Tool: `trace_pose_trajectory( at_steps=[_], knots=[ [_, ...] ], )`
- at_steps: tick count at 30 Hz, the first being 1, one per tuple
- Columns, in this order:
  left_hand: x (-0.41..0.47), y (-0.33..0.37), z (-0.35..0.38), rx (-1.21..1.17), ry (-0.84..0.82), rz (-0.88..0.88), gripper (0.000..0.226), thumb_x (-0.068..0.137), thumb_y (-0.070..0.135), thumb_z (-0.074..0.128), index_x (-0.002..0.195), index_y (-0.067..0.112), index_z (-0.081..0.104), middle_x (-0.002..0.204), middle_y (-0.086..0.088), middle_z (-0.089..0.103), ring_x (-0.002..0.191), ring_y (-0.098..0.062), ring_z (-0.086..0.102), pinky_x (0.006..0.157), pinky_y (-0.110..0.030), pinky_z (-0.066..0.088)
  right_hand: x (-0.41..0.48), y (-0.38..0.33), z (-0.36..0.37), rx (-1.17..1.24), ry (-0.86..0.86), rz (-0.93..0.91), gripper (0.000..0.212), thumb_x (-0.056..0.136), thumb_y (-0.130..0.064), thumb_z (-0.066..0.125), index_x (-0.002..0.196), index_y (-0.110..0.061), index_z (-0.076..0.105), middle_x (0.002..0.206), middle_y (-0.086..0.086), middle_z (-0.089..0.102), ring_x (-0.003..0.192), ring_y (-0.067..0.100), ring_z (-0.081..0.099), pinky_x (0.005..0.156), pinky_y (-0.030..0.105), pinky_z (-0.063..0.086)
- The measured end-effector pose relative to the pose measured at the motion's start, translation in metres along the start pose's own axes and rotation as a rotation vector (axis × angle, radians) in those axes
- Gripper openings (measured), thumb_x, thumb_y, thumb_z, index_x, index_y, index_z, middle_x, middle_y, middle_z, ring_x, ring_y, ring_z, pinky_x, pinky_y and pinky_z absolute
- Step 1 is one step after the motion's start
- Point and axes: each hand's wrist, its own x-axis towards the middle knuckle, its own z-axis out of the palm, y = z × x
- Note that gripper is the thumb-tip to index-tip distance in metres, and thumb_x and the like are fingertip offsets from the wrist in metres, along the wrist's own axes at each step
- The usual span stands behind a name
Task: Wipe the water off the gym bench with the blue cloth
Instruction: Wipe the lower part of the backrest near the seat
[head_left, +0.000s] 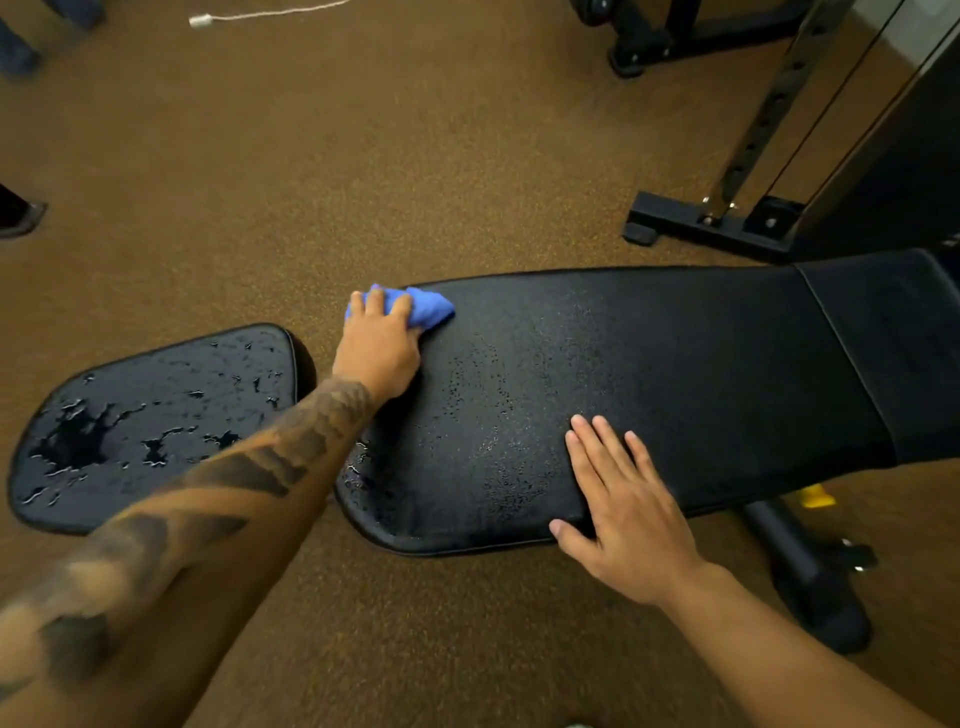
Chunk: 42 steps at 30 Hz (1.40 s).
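Observation:
A black padded gym bench lies across the view, with a long back pad (701, 364) and a separate seat pad (171, 395) to its left. The seat pad carries large water patches (78, 441). Small droplets speckle the left half of the long pad. My left hand (376, 345) presses a bunched blue cloth (426, 309) onto the far left corner of the long pad. My right hand (623, 499) rests flat, fingers apart, on the near edge of the same pad and holds nothing.
Brown speckled floor surrounds the bench. A black machine base with a metal upright (727, 218) stands at the far right. The bench's black foot (810, 577) and a yellow part (818, 496) show below the pad. A white cord (208, 20) lies at the far top.

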Motion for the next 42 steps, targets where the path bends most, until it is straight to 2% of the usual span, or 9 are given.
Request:
trace_pose_trajectory(
  at_steps=[4,8,14,21,25,29,34,39,42],
  knots=[
    [-0.082,0.029,-0.001,-0.052,0.033,0.209,0.042,0.089,0.025,0.042,0.122,0.001,0.052,0.129,-0.027,0.046,0.123,-0.050,0.036,0.104,-0.058,0.032,0.001,-0.002,-0.001,0.015,-0.004,0.013,0.086,0.087,-0.060,0.040,0.152,-0.008,0.017,0.161,0.006,0.007,0.148,0.020,-0.003,0.117,0.047,0.011],
    [-0.060,0.081,0.013,-0.075,-0.080,0.431,0.048,0.092,0.030,0.036,0.130,0.005,0.050,0.141,-0.025,0.041,0.134,-0.048,0.028,0.110,-0.058,0.025,0.001,-0.001,-0.001,0.028,0.019,0.012,0.087,0.084,-0.058,0.047,0.150,-0.006,0.024,0.160,0.008,0.014,0.148,0.021,0.004,0.117,0.048,0.015],
    [0.027,0.040,0.009,0.015,-0.127,0.122,0.057,0.084,0.033,0.032,0.133,0.008,0.050,0.139,-0.030,0.040,0.125,-0.053,0.032,0.108,-0.055,0.026,0.001,0.000,0.003,0.009,0.024,0.007,0.086,0.086,-0.059,0.042,0.151,-0.008,0.019,0.161,0.006,0.009,0.148,0.020,0.000,0.118,0.047,0.012],
    [-0.136,-0.008,-0.005,-0.127,0.027,-0.110,0.047,0.090,0.029,0.039,0.127,0.003,0.051,0.138,-0.029,0.039,0.128,-0.049,0.031,0.111,-0.054,0.025,0.001,-0.001,-0.001,0.016,0.007,0.007,0.086,0.087,-0.060,0.041,0.151,-0.008,0.018,0.161,0.007,0.009,0.148,0.021,0.000,0.117,0.047,0.009],
    [-0.211,0.068,0.007,-0.147,-0.025,0.032,0.045,0.092,0.023,0.044,0.133,0.006,0.050,0.147,-0.023,0.035,0.138,-0.047,0.022,0.109,-0.058,0.027,0.001,-0.001,-0.002,0.014,-0.008,0.011,0.087,0.086,-0.060,0.041,0.151,-0.007,0.019,0.161,0.008,0.010,0.148,0.021,0.001,0.117,0.047,0.011],
    [-0.153,0.104,0.015,-0.158,-0.028,0.190,0.046,0.094,0.021,0.046,0.138,0.011,0.044,0.150,-0.021,0.031,0.141,-0.045,0.016,0.113,-0.057,0.022,0.001,-0.001,-0.001,0.003,0.003,0.009,0.087,0.084,-0.059,0.044,0.150,-0.006,0.024,0.160,0.009,0.014,0.148,0.022,0.006,0.117,0.047,0.013],
    [-0.085,0.036,0.008,-0.110,-0.005,-0.015,0.052,0.087,0.027,0.036,0.131,0.005,0.053,0.143,-0.028,0.039,0.133,-0.054,0.026,0.110,-0.059,0.023,0.000,0.001,0.001,-0.002,-0.001,-0.002,0.086,0.088,-0.061,0.038,0.152,-0.009,0.014,0.161,0.005,0.005,0.148,0.019,-0.004,0.118,0.046,0.007],
    [-0.172,0.017,0.002,-0.127,0.058,-0.118,0.047,0.090,0.029,0.038,0.128,0.006,0.054,0.143,-0.024,0.040,0.135,-0.048,0.026,0.113,-0.055,0.023,0.000,0.000,0.000,0.008,-0.012,0.004,0.086,0.088,-0.061,0.037,0.152,-0.009,0.012,0.161,0.005,0.002,0.148,0.019,-0.006,0.118,0.046,0.006],
    [-0.212,0.063,0.007,-0.151,0.035,-0.006,0.044,0.090,0.024,0.043,0.129,0.008,0.054,0.144,-0.018,0.042,0.137,-0.044,0.025,0.111,-0.056,0.025,0.001,0.000,0.000,0.010,-0.011,0.006,0.087,0.086,-0.061,0.039,0.152,-0.008,0.016,0.161,0.007,0.006,0.148,0.021,-0.001,0.117,0.046,0.007]
  ],
)
